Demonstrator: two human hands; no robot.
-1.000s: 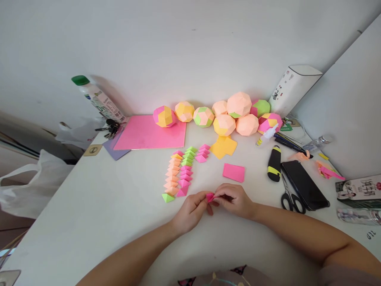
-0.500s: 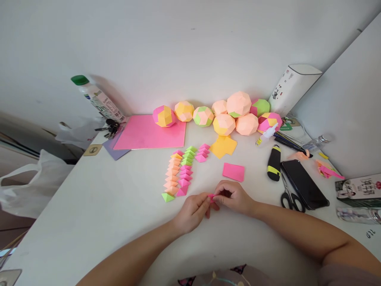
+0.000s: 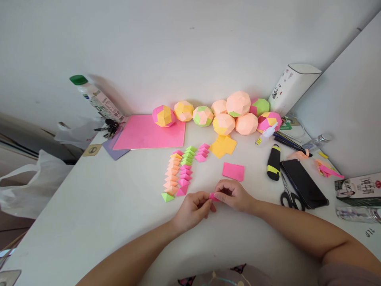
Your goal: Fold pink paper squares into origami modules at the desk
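A small pink paper piece [image 3: 212, 196] is pinched between my two hands, mostly covered by fingers. My left hand [image 3: 192, 210] grips its left side, thumb on top. On the other side, the thumb and forefinger of my right hand [image 3: 233, 195] close on it. Just beyond lies a pink paper rectangle [image 3: 233, 171]. Left of that are rows of folded paper units: peach ones [image 3: 172, 172], green ones [image 3: 188, 155] and pink ones [image 3: 184, 180], with a short pink stack [image 3: 202, 152] beside them. Yellow paper squares [image 3: 222, 146] overlap farther back.
Several faceted paper balls [image 3: 224, 124] line the wall, one on a pink sheet [image 3: 150, 133]. At right lie a box cutter [image 3: 273, 162], scissors [image 3: 292, 199], a phone [image 3: 304, 184] and a glue bottle [image 3: 266, 135]. A green-capped bottle [image 3: 99, 99] leans back left.
My fingers have shifted slightly on the pink paper, and a bit more of it shows between them. The things on the table stay where they were.
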